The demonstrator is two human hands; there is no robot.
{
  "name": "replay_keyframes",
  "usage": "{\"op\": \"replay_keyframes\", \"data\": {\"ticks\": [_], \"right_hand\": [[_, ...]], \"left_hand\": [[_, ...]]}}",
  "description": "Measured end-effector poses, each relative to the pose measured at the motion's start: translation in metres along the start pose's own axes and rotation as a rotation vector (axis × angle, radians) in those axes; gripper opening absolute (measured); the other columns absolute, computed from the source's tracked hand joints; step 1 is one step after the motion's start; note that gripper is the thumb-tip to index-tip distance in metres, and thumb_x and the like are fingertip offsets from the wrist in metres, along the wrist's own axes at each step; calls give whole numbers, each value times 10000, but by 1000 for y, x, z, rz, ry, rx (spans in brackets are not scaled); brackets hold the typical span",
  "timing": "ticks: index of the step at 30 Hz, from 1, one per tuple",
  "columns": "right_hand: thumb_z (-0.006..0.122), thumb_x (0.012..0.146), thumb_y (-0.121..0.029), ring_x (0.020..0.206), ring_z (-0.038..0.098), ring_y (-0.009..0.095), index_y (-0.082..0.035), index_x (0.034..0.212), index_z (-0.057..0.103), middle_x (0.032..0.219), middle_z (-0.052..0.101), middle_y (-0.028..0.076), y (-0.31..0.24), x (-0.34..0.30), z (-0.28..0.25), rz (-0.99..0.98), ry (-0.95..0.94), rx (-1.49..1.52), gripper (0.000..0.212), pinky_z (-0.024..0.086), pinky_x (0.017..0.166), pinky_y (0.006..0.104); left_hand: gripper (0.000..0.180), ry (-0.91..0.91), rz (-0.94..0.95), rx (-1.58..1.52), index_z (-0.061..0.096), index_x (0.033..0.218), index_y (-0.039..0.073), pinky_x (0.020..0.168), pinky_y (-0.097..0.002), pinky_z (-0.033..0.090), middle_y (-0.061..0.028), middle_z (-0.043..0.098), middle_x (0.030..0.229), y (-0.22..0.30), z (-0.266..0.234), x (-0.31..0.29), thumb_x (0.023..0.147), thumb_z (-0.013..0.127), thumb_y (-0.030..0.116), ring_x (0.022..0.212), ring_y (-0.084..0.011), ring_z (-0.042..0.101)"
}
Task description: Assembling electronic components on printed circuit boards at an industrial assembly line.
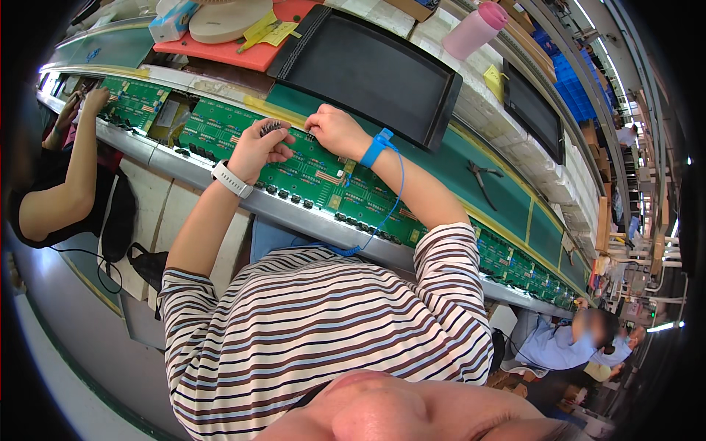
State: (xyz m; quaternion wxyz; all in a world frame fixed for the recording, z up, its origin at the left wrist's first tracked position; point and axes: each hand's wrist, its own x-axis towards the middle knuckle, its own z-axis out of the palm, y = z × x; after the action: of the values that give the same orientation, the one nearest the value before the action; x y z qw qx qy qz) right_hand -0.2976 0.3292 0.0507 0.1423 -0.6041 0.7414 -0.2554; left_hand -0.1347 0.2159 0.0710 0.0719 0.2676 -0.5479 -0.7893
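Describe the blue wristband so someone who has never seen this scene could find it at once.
Find the long row of green circuit boards crossing the picture diagonally. Over it, locate the wearer's right hand, then move back to its wrist for the blue wristband. Unlike the white band on the other wrist, it trails a thin blue cord.

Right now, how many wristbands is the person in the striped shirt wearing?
2: a white wristband on the left hand's wrist, and a blue wrist strap on the right hand's. Both wrists show, so none seems hidden.
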Motion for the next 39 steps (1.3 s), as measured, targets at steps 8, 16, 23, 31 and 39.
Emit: {"op": "replay_keyframes", "data": {"ticks": [8,16,23,31,39], "right_hand": [[512,759,-140,750,568,275,-71,860,625,833,547,123,-11,-5,0,-97,-46,-30,166,470,680,364],[612,770,-109,692,543,88,2,880,576,811,585,49,-33,1,3,17,162,592,161,457,620,232],[572,787,-89,697,534,88,10,875,571,789,587,46,-33,7,12,178,175,652,132,455,639,224],[524,793,-129,719,565,171,-13,860,586,793,602,100,-1,18,-3,240,4,572,147,452,652,286],[503,739,-94,784,562,309,-68,824,597,866,543,142,-6,22,11,-32,-6,-81,130,463,693,379]], "left_hand": [[255,32,32,4,502,1074,9,605,-199,489,-74,607,925,2,4,-2,857,521,141,747,-125,613],[238,65,11,-121,526,1047,10,605,-191,492,-48,599,929,1,8,0,855,532,151,807,-128,613],[267,62,22,-99,512,1071,11,608,-190,491,-55,595,963,0,8,1,859,532,172,832,-138,614],[265,72,6,13,517,1052,11,569,-178,471,-51,589,895,8,-8,0,880,495,212,720,-110,598],[179,58,55,-35,534,923,27,444,-207,383,-11,511,687,2,-15,5,856,536,193,488,-73,460]]}}
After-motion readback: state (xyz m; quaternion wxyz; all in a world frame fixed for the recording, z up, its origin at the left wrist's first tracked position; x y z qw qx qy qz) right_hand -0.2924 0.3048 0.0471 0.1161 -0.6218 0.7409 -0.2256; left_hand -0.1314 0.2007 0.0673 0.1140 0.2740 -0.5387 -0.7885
